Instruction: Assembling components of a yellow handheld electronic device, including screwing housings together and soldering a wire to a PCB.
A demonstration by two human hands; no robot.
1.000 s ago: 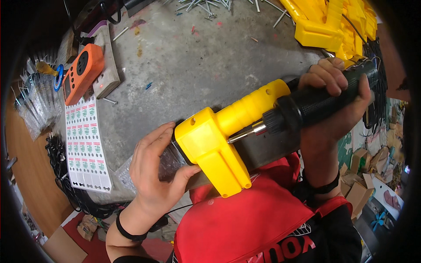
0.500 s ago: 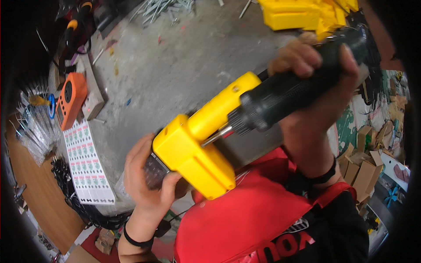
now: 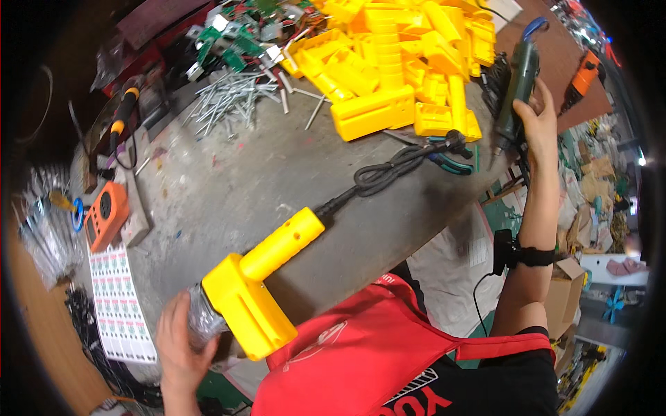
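My left hand [image 3: 182,347] is closed round the clear plastic-wrapped end [image 3: 202,315] of a yellow tool housing [image 3: 253,305]. The housing has a blocky body and a round handle [image 3: 283,243], with a black coiled cord [image 3: 388,172] running from the handle across the bench. At the far right, my right hand [image 3: 542,128] has its thumb and fingers against the side of a dark green electric screwdriver [image 3: 519,87]. The screwdriver stands nearly upright, bit downward and away from the housing. Part of the right-hand grip is hidden.
A heap of yellow housings [image 3: 374,114] lies at the back, beside long screws [image 3: 225,100] and green parts [image 3: 232,59]. Blue-handled pliers [image 3: 451,163] rest near the cord plug. On the left are an orange meter [image 3: 107,216] and a sticker sheet [image 3: 121,305].
The electric screwdriver has moved off the yellow housing to the far right with my right hand. My left hand has shifted the housing left and down. More of the bench shows.
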